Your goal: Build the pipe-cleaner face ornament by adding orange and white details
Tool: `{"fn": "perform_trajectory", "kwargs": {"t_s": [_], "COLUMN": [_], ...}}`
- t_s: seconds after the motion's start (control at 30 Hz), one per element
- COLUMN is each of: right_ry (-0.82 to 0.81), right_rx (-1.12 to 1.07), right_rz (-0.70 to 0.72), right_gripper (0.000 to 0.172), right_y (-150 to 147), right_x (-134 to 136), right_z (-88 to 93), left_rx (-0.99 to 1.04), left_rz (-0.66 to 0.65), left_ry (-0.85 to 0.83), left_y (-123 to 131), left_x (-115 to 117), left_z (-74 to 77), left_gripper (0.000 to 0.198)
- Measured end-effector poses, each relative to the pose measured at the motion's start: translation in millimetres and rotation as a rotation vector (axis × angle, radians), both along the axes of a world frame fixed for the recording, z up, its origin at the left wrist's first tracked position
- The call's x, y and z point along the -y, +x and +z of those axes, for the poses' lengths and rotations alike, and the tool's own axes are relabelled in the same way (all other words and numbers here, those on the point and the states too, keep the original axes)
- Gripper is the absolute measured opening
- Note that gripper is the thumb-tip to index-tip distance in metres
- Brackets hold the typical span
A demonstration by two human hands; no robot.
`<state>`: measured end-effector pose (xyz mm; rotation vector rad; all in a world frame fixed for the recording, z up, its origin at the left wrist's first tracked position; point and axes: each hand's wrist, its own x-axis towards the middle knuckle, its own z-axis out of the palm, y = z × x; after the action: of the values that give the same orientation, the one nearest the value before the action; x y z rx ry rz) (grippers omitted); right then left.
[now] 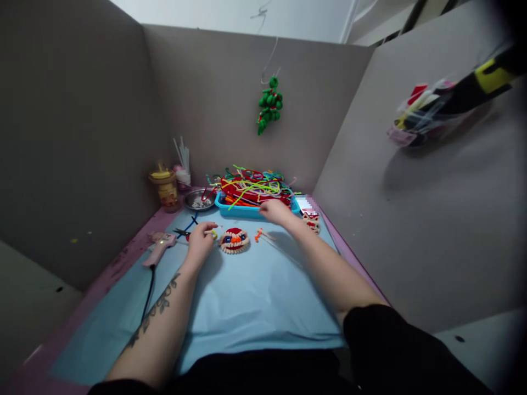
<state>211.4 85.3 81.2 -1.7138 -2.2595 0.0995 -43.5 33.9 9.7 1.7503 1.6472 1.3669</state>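
Note:
My left hand [200, 241] is closed over scissors [181, 232] with dark blades pointing left. A yellow loop shows by its fingers, and a tiny pale bit is near the fingertips; what it grips is unclear. To its right lies a round fuzzy face [234, 241] in red and cream, with blue eyes and an orange nose. My right hand [275, 212] is at the front rim of a blue tray [242, 212], fingers curled together, their contents hidden. Below it lie an orange piece [258, 235] and pale stems [269, 237].
Colourful pipe cleaners [259, 186] heap over the tray. A pink glue gun [160, 248] with a dark cord lies left. Behind are a metal bowl [200, 199] and a lidded cup [167, 189]. A second fuzzy piece [312, 223] and a phone [307, 204] lie right. Partitions enclose the table.

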Motion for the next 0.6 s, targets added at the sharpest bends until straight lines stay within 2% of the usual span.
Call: {"fn": "perform_trajectory", "kwargs": {"t_s": [0.07,0.13,0.23,0.27,0.4,0.6], "right_ry": [0.006,0.036,-0.024,-0.054,-0.144,-0.217], "right_rx": [-0.001,0.01,0.173,0.255,0.36,0.444], "right_rz": [0.001,0.075,0.182,0.193,0.21,0.217], "right_gripper": [0.023,0.024,0.028,0.031,0.031,0.024], "right_y": [17.6,22.8,4.5,-5.4,-37.3,-43.9], "right_x": [-19.7,-37.2,-62.7,-71.1,-98.5,-114.0], "right_z": [7.0,8.3,4.1,2.4,-0.9,9.0], "left_rx": [-0.013,-0.03,-0.032,-0.029,-0.01,0.009], "left_rz": [-0.007,-0.011,-0.013,-0.012,-0.006,-0.047], "left_ry": [0.047,0.074,0.071,0.06,0.042,0.103], "left_y": [3.4,5.3,4.8,4.2,2.9,5.5], "left_x": [1.7,3.5,5.7,6.3,8.4,13.8], "left_z": [-1.1,-1.6,-2.3,-2.5,-2.5,3.9], "left_gripper": [0.035,0.034,0.034,0.034,0.033,0.031]}}
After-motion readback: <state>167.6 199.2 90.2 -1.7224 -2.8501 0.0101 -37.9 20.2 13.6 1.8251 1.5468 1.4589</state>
